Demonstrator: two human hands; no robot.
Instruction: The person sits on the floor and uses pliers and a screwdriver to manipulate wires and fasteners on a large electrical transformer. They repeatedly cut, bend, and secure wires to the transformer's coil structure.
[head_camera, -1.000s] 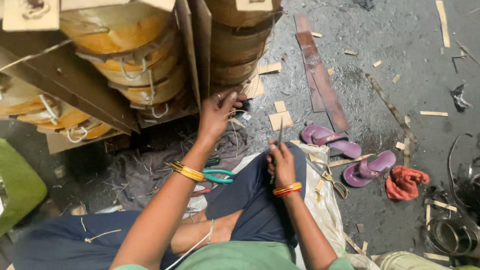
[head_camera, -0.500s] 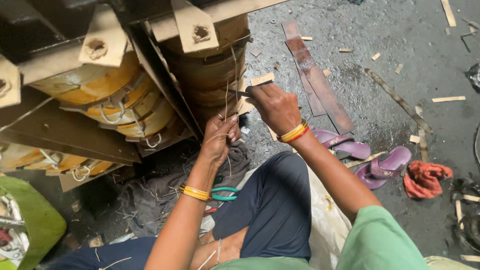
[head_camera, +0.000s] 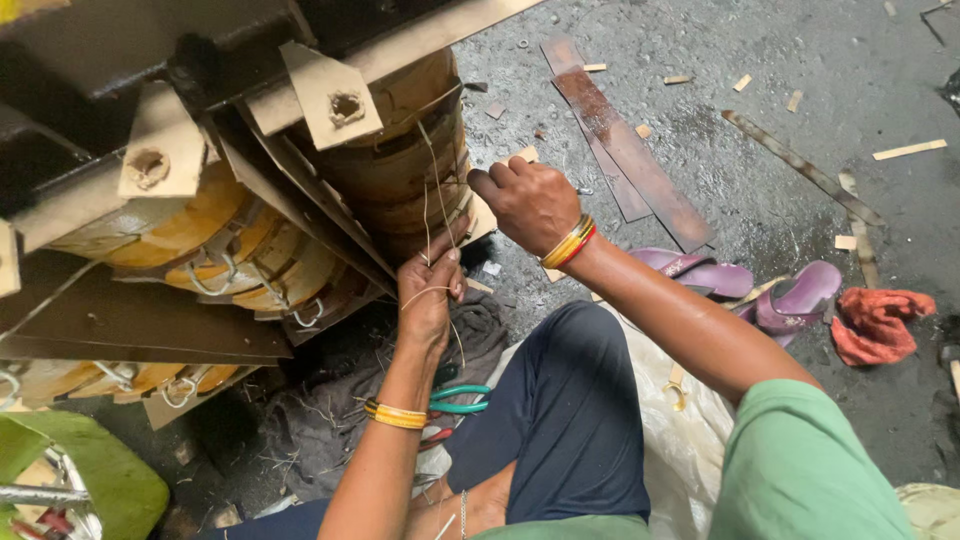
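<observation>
Binding of a wound coil (head_camera: 400, 165), seen from the worker's head. The left hand (head_camera: 430, 290) is clenched on thin pale strings (head_camera: 432, 200) that run up the face of the brown, paper-wrapped coil; one strand loops back over the hand. The right hand (head_camera: 530, 205) is closed into a fist just beside the coil's right edge, near a light card strip (head_camera: 485, 215) projecting from the winding; what its grip encloses cannot be told, since the fingers hide it. Both wrists carry yellow and orange bangles (head_camera: 572, 243).

Step in hand, as judged from the pose: the strings are being held taut against the coil while the right hand works at its side. The next move would call for steady tension from the left hand and a free string end brought within reach of the right.

Surroundings: further yellow-taped coils (head_camera: 180, 235) sit to the left under dark frame plates (head_camera: 150, 330) and card spacers (head_camera: 330, 95). Green-handled pliers (head_camera: 460, 398) lie on a dark cloth (head_camera: 330, 420) beside the worker's knee. On the grey floor (head_camera: 800, 80) lie rusted metal strips (head_camera: 620, 140), purple sandals (head_camera: 760, 290), a red rag (head_camera: 880, 322) and scattered wood chips.
</observation>
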